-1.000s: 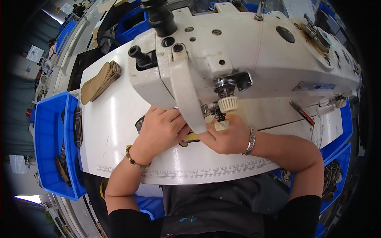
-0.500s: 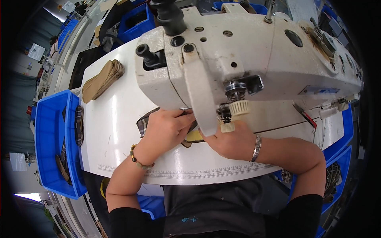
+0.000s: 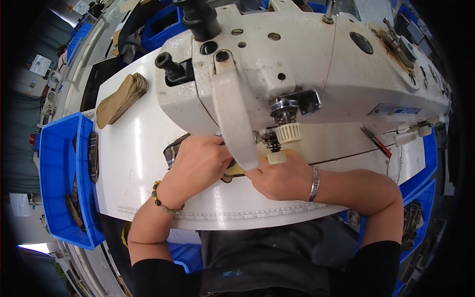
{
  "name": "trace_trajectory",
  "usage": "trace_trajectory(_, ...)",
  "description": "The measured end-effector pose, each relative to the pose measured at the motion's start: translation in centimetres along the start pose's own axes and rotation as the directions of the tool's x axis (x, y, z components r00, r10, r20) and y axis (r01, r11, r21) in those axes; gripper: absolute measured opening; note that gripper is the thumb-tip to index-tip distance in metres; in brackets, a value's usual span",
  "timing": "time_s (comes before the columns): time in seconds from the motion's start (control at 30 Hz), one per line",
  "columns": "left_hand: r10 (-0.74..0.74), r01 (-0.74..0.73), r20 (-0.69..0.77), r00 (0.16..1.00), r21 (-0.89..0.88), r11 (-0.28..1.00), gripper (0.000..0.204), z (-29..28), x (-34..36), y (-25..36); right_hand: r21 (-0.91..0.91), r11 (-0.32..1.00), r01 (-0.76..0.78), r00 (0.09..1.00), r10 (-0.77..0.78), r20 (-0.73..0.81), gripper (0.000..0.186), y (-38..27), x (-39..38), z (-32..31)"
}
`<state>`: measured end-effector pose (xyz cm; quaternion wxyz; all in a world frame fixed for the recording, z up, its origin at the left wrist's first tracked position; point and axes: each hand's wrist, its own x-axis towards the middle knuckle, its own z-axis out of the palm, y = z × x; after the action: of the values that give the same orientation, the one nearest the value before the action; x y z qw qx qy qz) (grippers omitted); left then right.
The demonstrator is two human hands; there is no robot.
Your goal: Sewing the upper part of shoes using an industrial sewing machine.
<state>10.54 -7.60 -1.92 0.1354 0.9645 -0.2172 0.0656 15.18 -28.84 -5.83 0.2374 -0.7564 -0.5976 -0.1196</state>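
My left hand (image 3: 200, 163), with fingers curled, grips a plaid fabric piece (image 3: 172, 147) with a dark edge, under the head of a white sewing machine (image 3: 356, 69). My right hand (image 3: 277, 175) is closed at the same workpiece, beside a yellow piece (image 3: 235, 172) with a brown edge; its fingertips are partly hidden behind the machine's white lever (image 3: 232, 114) and knobs. The stitching point cannot be seen clearly. Red-handled snips (image 3: 381, 148) lie right of my right hand on the white work surface (image 3: 128, 178).
A stack of tan cut pieces (image 3: 121, 99) lies at the upper left of the surface. A blue bin (image 3: 59, 163) with plaid pieces stands at the left edge; more blue bins (image 3: 415, 218) are at the right and back (image 3: 163, 24). A person (image 3: 63, 55) is in the far background.
More of the plaid piece shows left of my left hand. My right hand has shifted slightly toward me, still closed at the workpiece. The view moved a little sideways and back.
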Motion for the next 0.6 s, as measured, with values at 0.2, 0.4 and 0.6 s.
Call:
trace_trajectory(0.2, -0.040, 0.039, 0.051, 0.998, 0.011, 0.999, 0.027, -0.3, 0.1, 0.4, -0.032, 0.999, -0.016, 1.000, 0.015, -0.006, 0.014, 0.2, -0.6, 1.1)
trace_trajectory(0.4, -0.114, 0.113, 0.016, 0.993, 0.046, 0.992, 0.013, 0.6, 0.2, -0.1, -0.021, 0.997, -0.080, 0.989, 0.082, 0.122, 0.021, 0.9, -0.4, 1.2)
trace_trajectory(0.6, -0.126, 0.126, 0.002, 0.992, -0.052, 0.991, 0.013, 0.2, 0.5, 0.3, -0.030, 0.996, -0.085, 0.979, 0.089, 0.183, 0.028, 1.1, -0.6, 1.1)
